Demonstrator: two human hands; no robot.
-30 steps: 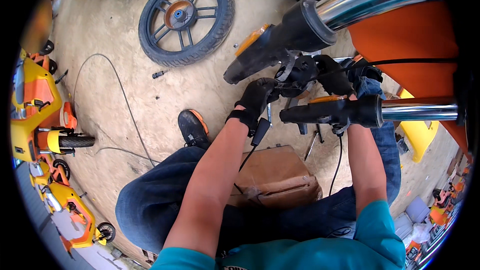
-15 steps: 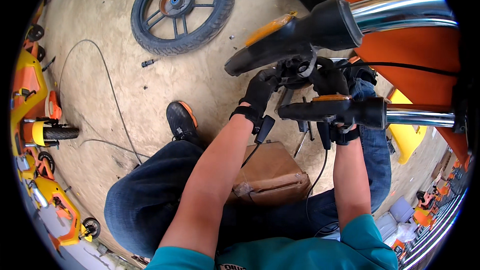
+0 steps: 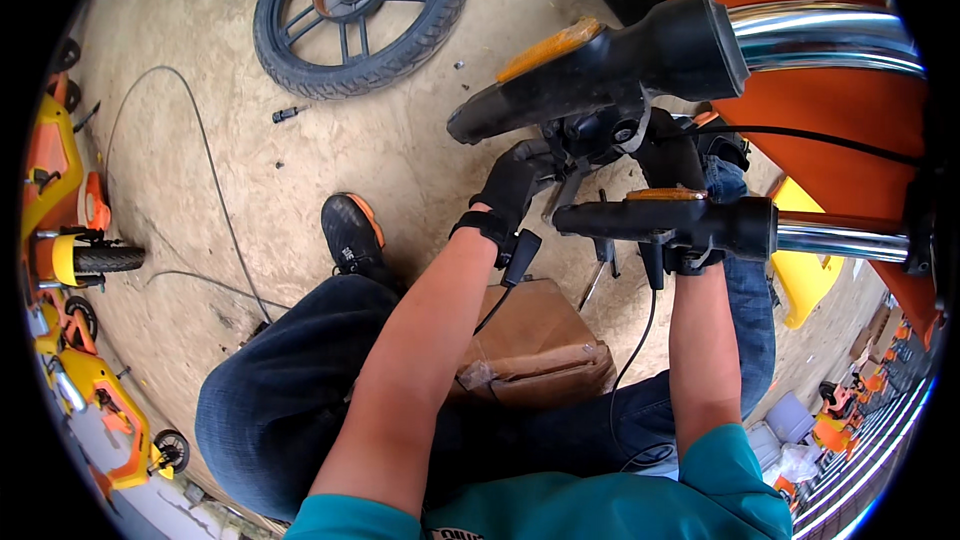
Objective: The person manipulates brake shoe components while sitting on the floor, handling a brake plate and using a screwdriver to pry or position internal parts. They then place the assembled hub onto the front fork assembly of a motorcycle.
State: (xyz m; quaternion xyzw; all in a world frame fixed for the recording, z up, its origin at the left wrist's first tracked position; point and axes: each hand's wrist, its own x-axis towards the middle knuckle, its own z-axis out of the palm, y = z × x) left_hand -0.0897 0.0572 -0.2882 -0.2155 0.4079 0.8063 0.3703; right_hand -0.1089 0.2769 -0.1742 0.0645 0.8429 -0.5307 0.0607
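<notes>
A front fork with two dark lower legs, the upper fork leg (image 3: pixel 640 60) and the lower fork leg (image 3: pixel 690 225), reaches in from the right on chrome tubes. A black brake caliper (image 3: pixel 590 132) hangs by the upper leg, with a black cable running off to the right. My left hand (image 3: pixel 512 182), in a black glove, is closed with its fingertips on the caliper's left side. Between the two legs, my gloved right hand (image 3: pixel 675 155) reaches up against the caliper's right side; its fingers are mostly hidden behind the caliper and fork.
A spoked wheel with tyre (image 3: pixel 362 15) lies on the floor ahead. A small black part (image 3: pixel 288 114) and a long cable (image 3: pixel 215 175) lie to the left. Below my arms sits a cardboard box (image 3: pixel 535 340), with thin tools (image 3: pixel 603 265) beyond it. Orange-yellow vehicles (image 3: pixel 105 400) line the left.
The view has shifted slightly, so the wheel, box and floor items appear a little further left. Both hands stay at the caliper, which looks slightly turned against the fork leg.
</notes>
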